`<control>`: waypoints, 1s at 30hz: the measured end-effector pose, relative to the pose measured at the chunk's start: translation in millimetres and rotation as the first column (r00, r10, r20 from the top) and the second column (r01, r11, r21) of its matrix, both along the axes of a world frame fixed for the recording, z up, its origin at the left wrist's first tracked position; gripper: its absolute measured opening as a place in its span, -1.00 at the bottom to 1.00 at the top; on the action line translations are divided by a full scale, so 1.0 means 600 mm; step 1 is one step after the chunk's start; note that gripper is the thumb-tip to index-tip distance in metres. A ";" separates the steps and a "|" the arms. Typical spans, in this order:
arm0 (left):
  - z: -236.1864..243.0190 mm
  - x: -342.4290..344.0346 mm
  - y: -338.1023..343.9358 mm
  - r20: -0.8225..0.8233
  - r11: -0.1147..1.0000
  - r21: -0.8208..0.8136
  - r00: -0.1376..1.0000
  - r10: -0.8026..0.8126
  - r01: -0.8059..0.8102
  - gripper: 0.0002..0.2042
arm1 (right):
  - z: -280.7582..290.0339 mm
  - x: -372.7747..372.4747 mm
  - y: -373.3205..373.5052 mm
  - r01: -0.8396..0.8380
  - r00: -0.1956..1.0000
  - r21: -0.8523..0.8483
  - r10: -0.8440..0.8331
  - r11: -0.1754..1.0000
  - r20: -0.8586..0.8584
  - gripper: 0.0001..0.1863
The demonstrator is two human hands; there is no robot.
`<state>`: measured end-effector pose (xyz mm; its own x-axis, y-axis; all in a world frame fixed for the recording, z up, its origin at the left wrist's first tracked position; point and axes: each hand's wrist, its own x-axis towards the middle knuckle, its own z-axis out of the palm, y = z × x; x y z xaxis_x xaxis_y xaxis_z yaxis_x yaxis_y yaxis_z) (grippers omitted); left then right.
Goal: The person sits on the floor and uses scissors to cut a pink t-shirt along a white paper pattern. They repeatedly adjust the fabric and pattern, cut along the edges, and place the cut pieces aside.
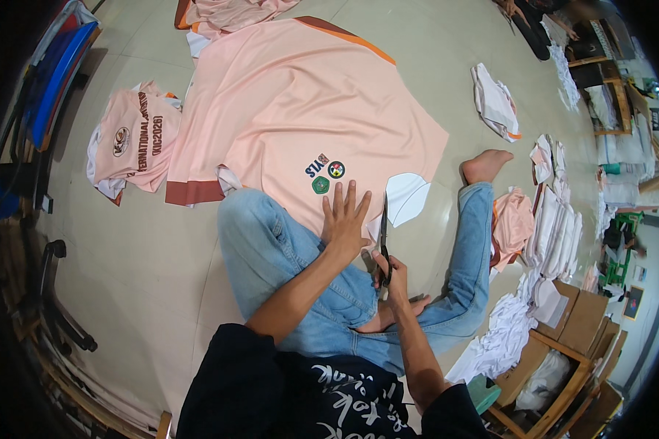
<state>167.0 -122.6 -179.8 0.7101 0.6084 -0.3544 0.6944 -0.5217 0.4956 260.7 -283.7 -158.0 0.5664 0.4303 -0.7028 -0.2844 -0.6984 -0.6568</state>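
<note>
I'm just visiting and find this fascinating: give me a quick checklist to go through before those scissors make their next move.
1. Black-bladed scissors gripped: ok, in the right hand.
2. Left hand apart from the blades: ok, resting on the glossy pale-pink fabric, though its thumb is near them.
3. Fabric smooth: not ok, folds run across it.
4. Green pentagonal emblem apart from the blades: ok, it lies beyond the left hand's fingers.
5. White, curved-edged flat piece separate from the fabric: cannot tell; it lies beside the blades.
6. Blades open: cannot tell.
</note>
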 end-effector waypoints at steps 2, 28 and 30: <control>0.003 -0.001 -0.001 0.002 1.000 0.017 1.000 -0.006 0.006 0.25 | -0.007 -0.001 0.007 0.027 1.000 0.023 -0.027 0.999 0.008 -0.52; -0.005 0.004 0.011 -0.071 0.999 -0.015 0.996 0.046 -0.047 0.19 | 0.008 -0.043 0.089 0.228 0.973 0.076 -0.223 0.971 -0.059 -0.48; -0.006 0.004 0.011 -0.066 0.999 -0.011 0.997 0.046 -0.047 0.18 | 0.013 -0.044 0.096 0.245 0.969 0.069 -0.242 0.967 -0.055 -0.50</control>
<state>169.2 -115.9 -183.2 0.6558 0.6355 -0.4074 0.7492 -0.4817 0.4547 234.3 -226.1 -149.9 0.6284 0.3359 -0.7016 -0.4709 -0.5536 -0.6869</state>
